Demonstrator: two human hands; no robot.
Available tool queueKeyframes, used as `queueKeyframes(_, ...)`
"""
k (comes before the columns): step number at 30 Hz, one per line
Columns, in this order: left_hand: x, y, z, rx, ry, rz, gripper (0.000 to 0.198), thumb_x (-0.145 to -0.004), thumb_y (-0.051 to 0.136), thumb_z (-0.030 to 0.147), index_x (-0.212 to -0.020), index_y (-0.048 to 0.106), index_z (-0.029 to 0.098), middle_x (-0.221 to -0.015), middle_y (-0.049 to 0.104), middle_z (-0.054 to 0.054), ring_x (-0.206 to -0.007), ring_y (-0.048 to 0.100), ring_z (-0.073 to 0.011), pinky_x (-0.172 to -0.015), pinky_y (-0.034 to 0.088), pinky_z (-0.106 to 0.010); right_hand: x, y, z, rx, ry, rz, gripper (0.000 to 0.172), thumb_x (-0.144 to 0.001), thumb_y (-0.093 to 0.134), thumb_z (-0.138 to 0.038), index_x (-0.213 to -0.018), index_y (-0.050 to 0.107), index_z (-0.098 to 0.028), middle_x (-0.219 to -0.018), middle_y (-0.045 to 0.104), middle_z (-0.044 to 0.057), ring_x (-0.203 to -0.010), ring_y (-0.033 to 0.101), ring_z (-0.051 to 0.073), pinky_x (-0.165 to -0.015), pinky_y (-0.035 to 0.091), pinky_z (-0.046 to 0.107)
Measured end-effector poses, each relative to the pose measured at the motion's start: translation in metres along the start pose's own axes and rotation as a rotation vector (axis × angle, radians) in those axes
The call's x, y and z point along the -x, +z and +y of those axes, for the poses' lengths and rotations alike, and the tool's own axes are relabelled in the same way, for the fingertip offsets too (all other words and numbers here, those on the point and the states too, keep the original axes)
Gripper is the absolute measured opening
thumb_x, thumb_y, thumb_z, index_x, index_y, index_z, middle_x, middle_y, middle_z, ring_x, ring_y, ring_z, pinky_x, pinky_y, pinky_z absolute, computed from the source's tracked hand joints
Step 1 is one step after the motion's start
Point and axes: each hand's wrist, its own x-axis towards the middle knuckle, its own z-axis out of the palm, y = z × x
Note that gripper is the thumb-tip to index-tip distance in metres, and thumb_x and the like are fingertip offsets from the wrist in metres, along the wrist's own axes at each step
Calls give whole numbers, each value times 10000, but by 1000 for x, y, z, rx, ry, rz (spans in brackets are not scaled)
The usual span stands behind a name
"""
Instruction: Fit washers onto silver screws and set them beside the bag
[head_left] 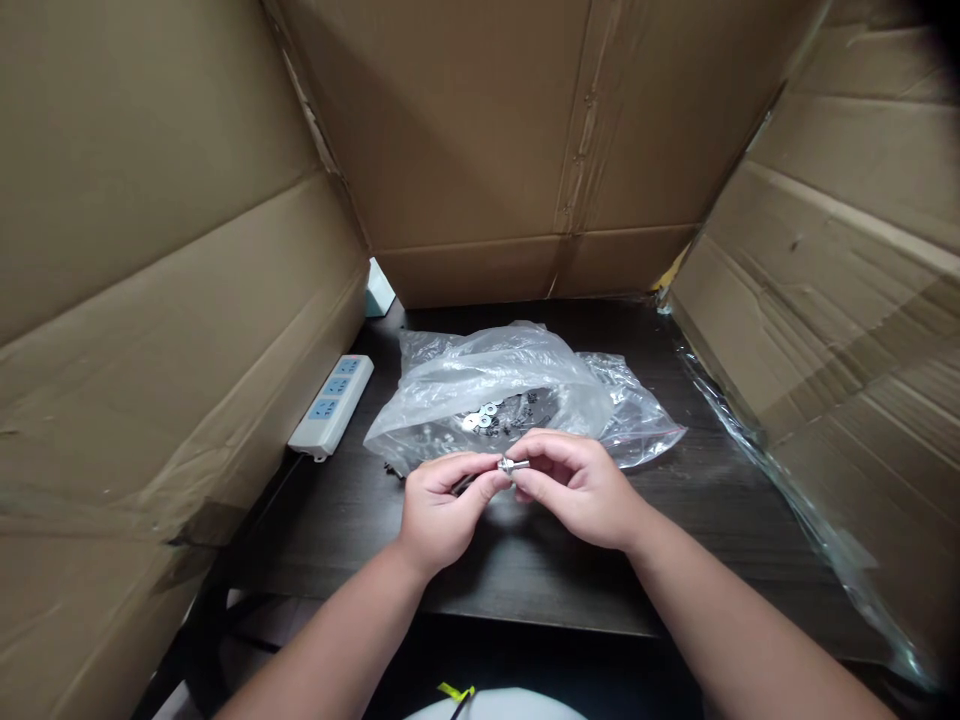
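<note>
Between the fingertips of both hands is a small silver bolt point(514, 465), lying sideways, with what looks like a nut or washer around its left part. My left hand point(446, 510) pinches its left end between thumb and forefinger. My right hand point(581, 490) has thumb and forefinger closed about the right part, and its other fingers curl underneath. Just beyond the hands lies an open clear plastic bag point(510, 365). Round metal washers point(480, 415) and small dark hardware show inside its mouth.
A white power strip point(330, 405) lies left on the dark table point(720, 530). Cardboard walls point(480, 150) enclose the back and both sides. A pale blue-white object point(379, 290) stands in the back left corner. Clear plastic film point(780, 490) runs along the right wall.
</note>
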Motion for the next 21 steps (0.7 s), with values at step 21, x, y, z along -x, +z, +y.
queueKeyframes(21, -1, 0, 2, -112, 84, 28, 115, -729, 719, 146, -828, 754, 193, -771, 754, -44, -667, 698, -162, -621, 573, -239, -2, 4, 2, -118, 99, 33, 131, -844, 608, -264, -936, 603, -171, -870, 606, 30, -646, 629, 124, -610, 521, 263)
